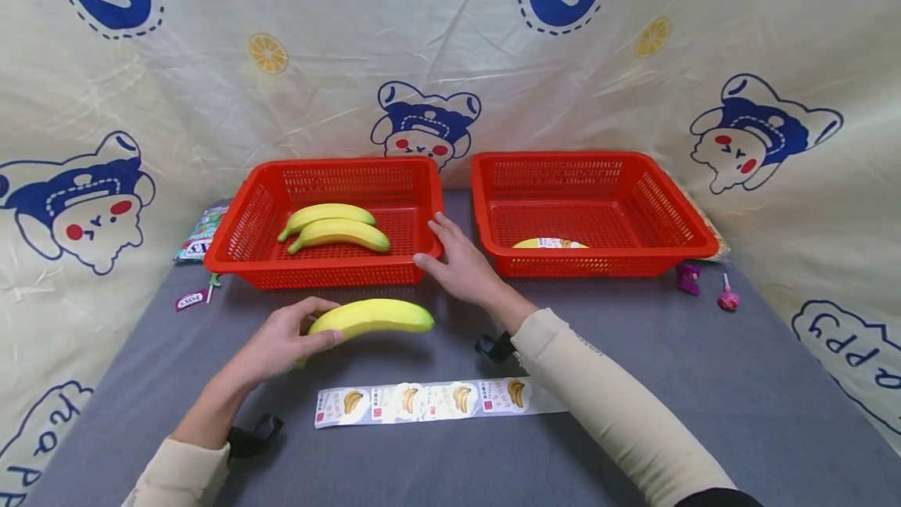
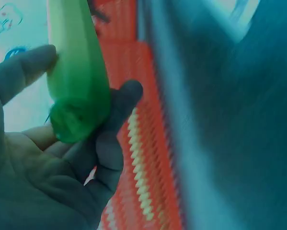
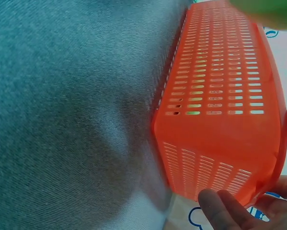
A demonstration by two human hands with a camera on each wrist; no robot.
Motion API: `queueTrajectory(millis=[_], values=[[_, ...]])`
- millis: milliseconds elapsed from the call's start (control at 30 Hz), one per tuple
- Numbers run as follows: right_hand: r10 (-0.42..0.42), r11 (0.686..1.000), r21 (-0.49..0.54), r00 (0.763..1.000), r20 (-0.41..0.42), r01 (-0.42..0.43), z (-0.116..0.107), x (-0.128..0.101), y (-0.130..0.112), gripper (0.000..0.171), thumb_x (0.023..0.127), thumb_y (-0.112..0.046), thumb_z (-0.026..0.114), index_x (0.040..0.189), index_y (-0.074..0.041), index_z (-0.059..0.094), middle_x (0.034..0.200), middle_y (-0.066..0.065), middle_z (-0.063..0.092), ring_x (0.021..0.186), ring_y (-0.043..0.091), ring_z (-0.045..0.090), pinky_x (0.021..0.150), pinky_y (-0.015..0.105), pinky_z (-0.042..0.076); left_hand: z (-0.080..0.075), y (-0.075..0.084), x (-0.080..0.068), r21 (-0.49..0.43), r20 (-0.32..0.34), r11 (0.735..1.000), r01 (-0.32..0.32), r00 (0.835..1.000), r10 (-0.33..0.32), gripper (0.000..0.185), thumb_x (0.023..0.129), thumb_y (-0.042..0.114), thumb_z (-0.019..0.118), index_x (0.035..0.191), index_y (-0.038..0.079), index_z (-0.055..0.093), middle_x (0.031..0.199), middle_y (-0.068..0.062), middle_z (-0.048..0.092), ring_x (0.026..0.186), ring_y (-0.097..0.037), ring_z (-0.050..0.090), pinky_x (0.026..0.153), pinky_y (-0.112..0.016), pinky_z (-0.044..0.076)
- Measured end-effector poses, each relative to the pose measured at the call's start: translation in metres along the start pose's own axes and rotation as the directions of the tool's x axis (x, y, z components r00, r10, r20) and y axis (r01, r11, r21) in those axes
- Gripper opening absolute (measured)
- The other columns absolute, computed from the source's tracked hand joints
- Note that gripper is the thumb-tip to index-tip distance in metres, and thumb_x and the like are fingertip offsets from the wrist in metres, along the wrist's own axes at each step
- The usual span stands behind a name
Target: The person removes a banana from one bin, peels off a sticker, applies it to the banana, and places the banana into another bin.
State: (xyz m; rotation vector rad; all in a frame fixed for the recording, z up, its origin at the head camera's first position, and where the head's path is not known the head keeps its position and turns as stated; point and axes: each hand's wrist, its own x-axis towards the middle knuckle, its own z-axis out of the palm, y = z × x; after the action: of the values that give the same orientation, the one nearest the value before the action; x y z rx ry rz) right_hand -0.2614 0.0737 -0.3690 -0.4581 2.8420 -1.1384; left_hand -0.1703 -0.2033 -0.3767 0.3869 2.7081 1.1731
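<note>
My left hand [image 1: 285, 339] grips a yellow banana [image 1: 380, 315] by one end, thumb on the near side. The banana lies level in the air in front of the left red basket [image 1: 324, 276]. In the left wrist view, the greenish banana end [image 2: 78, 120] sits between the thumb and fingers. My right hand [image 1: 464, 268] holds the front right corner of that basket; its fingertips [image 3: 208, 199] press the short outer wall in the right wrist view. Two bananas [image 1: 338, 235] lie inside. Below the hands is a strip of banana stickers [image 1: 425, 401], partly covered by the right sleeve.
On the right stands a second red basket [image 1: 598, 263] with a labelled banana [image 1: 549, 243] mostly hidden behind its front wall. Candy packs [image 1: 204, 235] and a small purple wrapper [image 1: 190, 300] lie left; a purple candy [image 1: 688, 278] and a lollipop [image 1: 728, 300] lie right.
</note>
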Motion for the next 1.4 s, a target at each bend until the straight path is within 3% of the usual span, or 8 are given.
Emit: queueTrajectory(millis=[200,367,567,867,1100,1400], values=[[-0.003,1.0,-0.015,1.0,0.021,0.003,-0.002,0.0,-0.001,0.076,0.087,-0.042,0.061,0.149,-0.015,0.026,0.16,-0.002,0.014,0.146,0.024,0.021,0.11,0.049,0.031,0.035,0.008,0.012,0.053,-0.012,0.998,0.019,1.0,-0.018,0.042,0.083,0.026,0.07,0.12,0.007,0.06,0.1,-0.007,0.064,0.085,-0.015,0.055,0.07,-0.029,0.044],[0.002,1.0,-0.018,1.0,0.03,-0.002,-0.002,0.0,-0.001,0.076,0.087,-0.043,0.059,0.15,-0.016,0.026,0.16,-0.004,0.013,0.146,0.024,0.02,0.111,0.05,0.029,0.059,0.021,0.025,0.097,-0.035,0.995,0.006,0.999,-0.003,0.041,0.08,0.023,0.073,0.116,0.008,0.063,0.101,-0.005,0.066,0.085,-0.014,0.056,0.075,-0.031,0.045],[-0.001,1.0,-0.028,1.0,0.025,0.001,-0.003,0.0,0.0,0.075,0.088,-0.042,0.059,0.15,-0.017,0.026,0.16,-0.004,0.013,0.145,0.025,0.022,0.111,0.05,0.03,0.081,0.037,0.039,0.155,-0.015,0.987,-0.034,0.999,0.037,0.041,0.078,0.022,0.076,0.115,0.01,0.064,0.104,-0.004,0.064,0.086,-0.014,0.054,0.077,-0.033,0.042],[-0.006,1.0,-0.023,1.0,0.028,0.006,-0.002,0.001,0.001,0.075,0.088,-0.043,0.059,0.15,-0.018,0.025,0.16,-0.004,0.013,0.146,0.025,0.021,0.11,0.05,0.031,0.098,0.055,0.055,0.187,0.057,0.967,-0.173,0.985,0.165,0.045,0.079,0.02,0.074,0.119,0.005,0.06,0.108,-0.007,0.063,0.09,-0.017,0.054,0.082,-0.038,0.042],[-0.048,0.998,-0.039,0.999,0.011,0.049,-0.001,0.001,0.002,0.074,0.089,-0.04,0.058,0.149,-0.013,0.026,0.16,0.001,0.015,0.145,0.028,0.024,0.11,0.05,0.032,0.107,0.061,0.066,0.207,0.07,0.959,-0.191,0.981,0.18,0.042,0.079,0.022,0.074,0.115,0.006,0.06,0.103,-0.006,0.062,0.085,-0.016,0.051,0.077,-0.033,0.041],[-0.04,0.999,-0.035,0.999,0.014,0.04,-0.002,0.0,0.001,0.074,0.088,-0.042,0.059,0.149,-0.015,0.026,0.16,-0.002,0.015,0.145,0.026,0.023,0.11,0.05,0.031,0.11,0.064,0.067,0.193,0.071,0.965,-0.177,0.984,0.166,0.045,0.08,0.021,0.074,0.119,0.005,0.059,0.11,-0.009,0.062,0.092,-0.02,0.053,0.084,-0.038,0.043]])
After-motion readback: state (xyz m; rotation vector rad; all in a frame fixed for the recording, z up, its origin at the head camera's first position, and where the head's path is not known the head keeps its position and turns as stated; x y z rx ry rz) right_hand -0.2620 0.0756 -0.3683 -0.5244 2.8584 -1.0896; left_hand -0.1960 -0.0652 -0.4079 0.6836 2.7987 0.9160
